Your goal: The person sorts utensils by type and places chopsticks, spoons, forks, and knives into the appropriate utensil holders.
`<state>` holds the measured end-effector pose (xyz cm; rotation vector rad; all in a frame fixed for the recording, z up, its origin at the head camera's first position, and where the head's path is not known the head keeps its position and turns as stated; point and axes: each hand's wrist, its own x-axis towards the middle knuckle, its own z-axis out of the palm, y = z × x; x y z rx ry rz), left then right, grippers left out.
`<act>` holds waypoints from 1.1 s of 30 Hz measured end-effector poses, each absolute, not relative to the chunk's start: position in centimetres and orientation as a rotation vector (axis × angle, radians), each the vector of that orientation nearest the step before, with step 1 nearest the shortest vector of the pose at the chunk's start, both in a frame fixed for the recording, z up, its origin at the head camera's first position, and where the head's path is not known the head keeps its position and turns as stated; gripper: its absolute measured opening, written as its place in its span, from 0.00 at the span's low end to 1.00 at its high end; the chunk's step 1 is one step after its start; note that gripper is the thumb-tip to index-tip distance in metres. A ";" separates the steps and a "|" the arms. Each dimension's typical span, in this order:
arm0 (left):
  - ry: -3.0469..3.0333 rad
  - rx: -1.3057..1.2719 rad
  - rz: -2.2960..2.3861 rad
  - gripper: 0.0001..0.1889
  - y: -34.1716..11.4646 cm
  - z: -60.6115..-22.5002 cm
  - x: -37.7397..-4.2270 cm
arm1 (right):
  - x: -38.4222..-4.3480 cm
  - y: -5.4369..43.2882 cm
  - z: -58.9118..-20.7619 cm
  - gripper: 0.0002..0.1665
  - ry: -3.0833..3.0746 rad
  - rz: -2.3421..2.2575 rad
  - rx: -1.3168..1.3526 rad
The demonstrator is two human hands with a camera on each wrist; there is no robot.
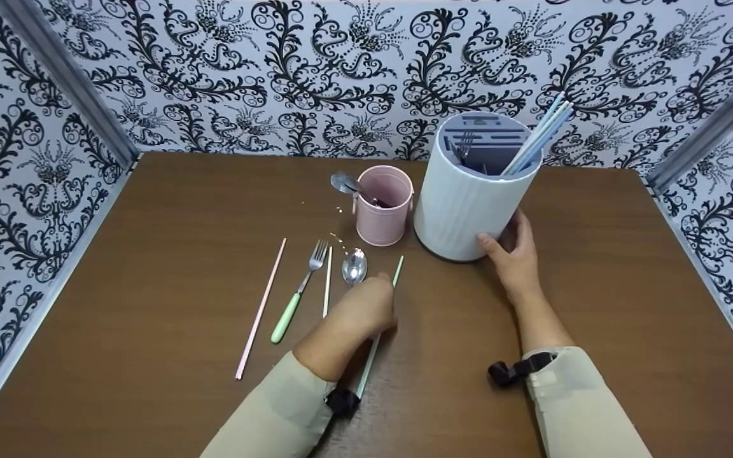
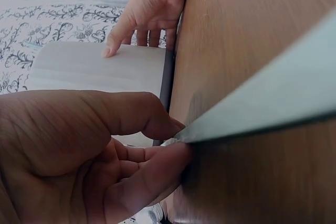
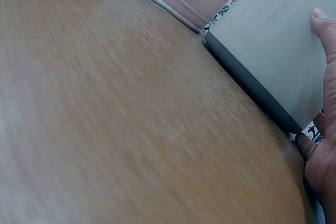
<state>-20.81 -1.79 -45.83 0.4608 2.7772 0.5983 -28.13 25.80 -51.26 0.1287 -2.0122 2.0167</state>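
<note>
Left hand pinches a green chopstick while the right hand steadies the white holder

Take the left hand (image 1: 366,305) as the centre of the dial in the head view. Its thumb and forefinger pinch the green chopstick (image 1: 371,359) partway along, low over the table (image 1: 150,286); one tip points to 1 o'clock, the other end to about 6. Whether the stick is lifted, I cannot tell. The white holder (image 1: 462,210) stands between 1 and 2 o'clock, blue chopsticks (image 1: 538,140) leaning from its mouth. At the holder's 5 o'clock, the right hand (image 1: 522,261) rests with thumb and fingers spread on the wall; the fingertips are hidden.

A slim stick rolls easily, so the pinch should be firm and square across it, with the wrist lifting clear of the near end by the strap. The spoon (image 1: 354,266) lies just beyond the knuckles at 12, its handle hidden, and the pink cup (image 1: 382,222) stands farther off at 12. The white chopstick (image 1: 328,280) sits near at 10, so raising the hand straight up, not sweeping it sideways, would best avoid a knock. Light, even pressure from the right hand should suffice; a hard push could slide the holder.
</note>
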 end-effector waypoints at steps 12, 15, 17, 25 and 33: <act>2.739 0.493 0.651 0.27 -1.9 -45.6 -20.8 | -28.1 25.8 -51.4 0.51 -2.031 2.003 0.105; 2.738 0.513 0.681 0.26 -1.9 -45.7 -20.8 | -28.0 25.8 -51.4 0.51 -2.033 2.001 0.108; 2.728 0.528 0.720 0.25 -1.9 -45.8 -20.9 | -28.0 25.8 -51.3 0.51 -2.036 2.000 0.110; 2.643 0.479 0.930 0.20 -1.5 -45.7 -21.2 | -28.0 25.8 -51.2 0.52 -2.057 1.982 0.099; 2.549 0.501 1.329 0.18 -1.1 -45.5 -21.5 | -28.1 25.7 -51.2 0.52 -2.017 2.012 0.107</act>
